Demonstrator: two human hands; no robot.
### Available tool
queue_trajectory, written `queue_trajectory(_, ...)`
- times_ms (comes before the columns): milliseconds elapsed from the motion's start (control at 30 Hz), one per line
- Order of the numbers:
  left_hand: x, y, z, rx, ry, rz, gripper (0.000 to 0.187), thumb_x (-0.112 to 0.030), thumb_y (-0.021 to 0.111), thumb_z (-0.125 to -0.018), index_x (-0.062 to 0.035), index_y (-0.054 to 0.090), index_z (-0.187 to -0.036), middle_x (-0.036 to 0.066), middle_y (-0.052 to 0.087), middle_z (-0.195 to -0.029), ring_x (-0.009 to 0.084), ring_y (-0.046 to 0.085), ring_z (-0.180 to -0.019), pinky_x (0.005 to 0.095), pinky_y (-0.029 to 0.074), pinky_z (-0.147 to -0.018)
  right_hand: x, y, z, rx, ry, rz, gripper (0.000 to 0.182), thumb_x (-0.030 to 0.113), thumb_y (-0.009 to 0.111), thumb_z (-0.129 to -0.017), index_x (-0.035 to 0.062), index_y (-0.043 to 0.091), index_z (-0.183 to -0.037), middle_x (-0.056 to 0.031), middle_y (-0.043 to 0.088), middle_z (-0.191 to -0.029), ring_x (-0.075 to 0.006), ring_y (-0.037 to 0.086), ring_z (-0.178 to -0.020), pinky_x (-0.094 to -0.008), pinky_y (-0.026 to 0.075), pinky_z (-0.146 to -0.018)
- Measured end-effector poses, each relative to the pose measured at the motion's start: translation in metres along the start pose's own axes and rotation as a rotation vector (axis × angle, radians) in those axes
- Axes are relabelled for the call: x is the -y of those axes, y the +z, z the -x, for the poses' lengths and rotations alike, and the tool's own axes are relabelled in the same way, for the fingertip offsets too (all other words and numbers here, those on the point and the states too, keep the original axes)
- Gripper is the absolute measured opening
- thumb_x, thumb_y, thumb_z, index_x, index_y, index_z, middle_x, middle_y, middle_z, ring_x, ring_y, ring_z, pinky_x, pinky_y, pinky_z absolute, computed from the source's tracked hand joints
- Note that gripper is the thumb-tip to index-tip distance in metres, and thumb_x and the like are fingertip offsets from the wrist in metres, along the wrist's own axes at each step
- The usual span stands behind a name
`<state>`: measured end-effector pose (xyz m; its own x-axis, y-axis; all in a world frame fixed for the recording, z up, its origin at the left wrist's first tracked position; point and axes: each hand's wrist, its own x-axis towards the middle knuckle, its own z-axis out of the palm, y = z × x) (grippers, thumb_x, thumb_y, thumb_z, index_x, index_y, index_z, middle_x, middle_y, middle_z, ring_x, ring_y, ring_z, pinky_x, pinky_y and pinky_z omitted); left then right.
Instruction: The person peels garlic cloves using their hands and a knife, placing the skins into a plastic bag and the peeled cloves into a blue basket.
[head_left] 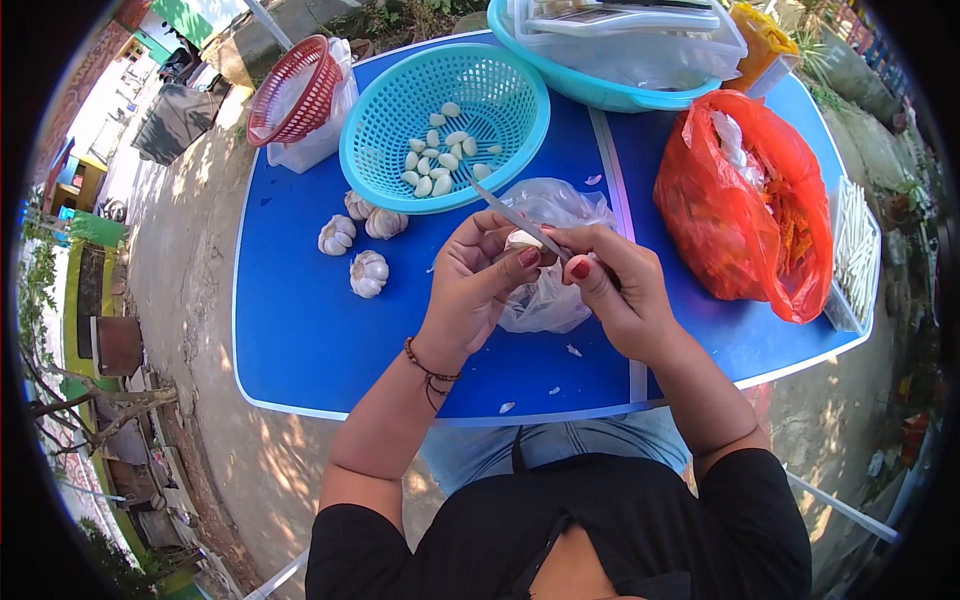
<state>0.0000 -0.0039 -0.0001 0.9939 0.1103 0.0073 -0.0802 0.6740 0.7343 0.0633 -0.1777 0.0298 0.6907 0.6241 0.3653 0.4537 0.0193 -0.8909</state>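
My left hand [477, 275] pinches a garlic clove [522, 240] between thumb and fingers. In my right hand [622, 285] is a knife [505, 211], its blade pointing up and left across the clove. Below both hands lies a clear plastic bag [548, 305] on the blue table [320, 340]. Just beyond them, a turquoise basket [385, 105] holds several peeled cloves [445, 160]. Left of my left hand sit several whole garlic bulbs [369, 273].
A red basket [318, 100] in a clear container stands at the back left. At the back right are a turquoise basin [590, 92] with plastic boxes, a red bag [700, 220], and a tray of cotton swabs [855, 250]. Peel scraps dot the table.
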Motion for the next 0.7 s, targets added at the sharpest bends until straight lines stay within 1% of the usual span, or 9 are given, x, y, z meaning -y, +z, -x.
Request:
queue_trajectory(67,0.0,0.002,-0.001,-0.029,-0.045,0.058,0.021,-0.001,0.066,-0.084,0.0008,0.06,-0.105,0.013,0.065,-0.108,0.0178,0.065,-0.096,0.0274,0.055,-0.084,-0.002,0.0,0.0,0.001,0.023,-0.003,0.026,0.012,0.062,-0.088,-0.0001,0.061,-0.11,-0.014,0.064,-0.089,-0.0258,0.063,-0.073,-0.0304,0.049,-0.064)
queue_trajectory(167,0.002,-0.001,-0.001,-0.126,-0.09,0.036,0.027,-0.003,0.062,-0.087,0.0019,0.06,-0.113,0.013,0.063,-0.113,0.0177,0.064,-0.099,0.028,0.055,-0.086,-0.009,0.004,0.0,-0.048,-0.125,0.211,0.026,0.012,0.062,-0.088,0.0021,0.061,-0.112,-0.0129,0.063,-0.089,-0.0257,0.063,-0.07,-0.0306,0.049,-0.06)
queue_trajectory(267,0.004,-0.001,0.0,-0.122,-0.102,-0.043,0.035,-0.005,0.053,-0.092,0.003,0.05,-0.127,0.016,0.054,-0.128,0.0176,0.061,-0.107,0.0248,0.055,-0.087,-0.007,0.007,0.002,-0.049,-0.104,0.352,0.027,0.013,0.062,-0.087,0.0047,0.061,-0.113,-0.0113,0.063,-0.088,-0.0256,0.063,-0.067,-0.0312,0.048,-0.056)
queue_trajectory(367,0.006,-0.001,0.0,-0.08,-0.078,-0.011,0.033,-0.003,0.052,-0.093,0.0036,0.051,-0.125,0.015,0.05,-0.134,0.0175,0.062,-0.105,0.0248,0.055,-0.087,-0.011,0.009,0.003,-0.059,-0.132,0.321,0.027,0.013,0.063,-0.087,0.0058,0.061,-0.113,-0.0103,0.063,-0.087,-0.0255,0.063,-0.065,-0.0318,0.048,-0.055)
queue_trajectory(467,0.006,-0.001,-0.001,-0.067,-0.06,-0.013,0.028,-0.005,0.058,-0.09,0.0041,0.059,-0.116,0.014,0.059,-0.12,0.0184,0.063,-0.101,0.0302,0.055,-0.088,-0.009,0.008,0.002,-0.048,-0.131,0.286,0.027,0.012,0.062,-0.087,0.0058,0.061,-0.113,-0.0103,0.063,-0.086,-0.0258,0.063,-0.065,-0.0321,0.048,-0.055)
queue_trajectory(567,-0.001,0.001,0.0,-0.041,-0.117,0.042,0.029,-0.005,0.06,-0.089,0.0042,0.059,-0.116,0.013,0.063,-0.114,0.0177,0.065,-0.097,0.0279,0.055,-0.083,-0.008,0.006,0.001,-0.045,-0.115,0.293,0.025,0.011,0.062,-0.087,0.0049,0.062,-0.112,-0.0114,0.063,-0.086,-0.026,0.062,-0.066,-0.0321,0.048,-0.056)
queue_trajectory(700,-0.001,-0.006,-0.001,0.016,-0.163,0.001,0.035,-0.005,0.061,-0.088,0.0033,0.057,-0.121,0.014,0.065,-0.107,0.0164,0.065,-0.09,0.0242,0.054,-0.076,-0.012,0.0,-0.003,-0.12,-0.128,0.282,0.024,0.01,0.061,-0.087,0.0014,0.062,-0.11,-0.0141,0.063,-0.087,-0.0255,0.062,-0.068,-0.0306,0.048,-0.059)
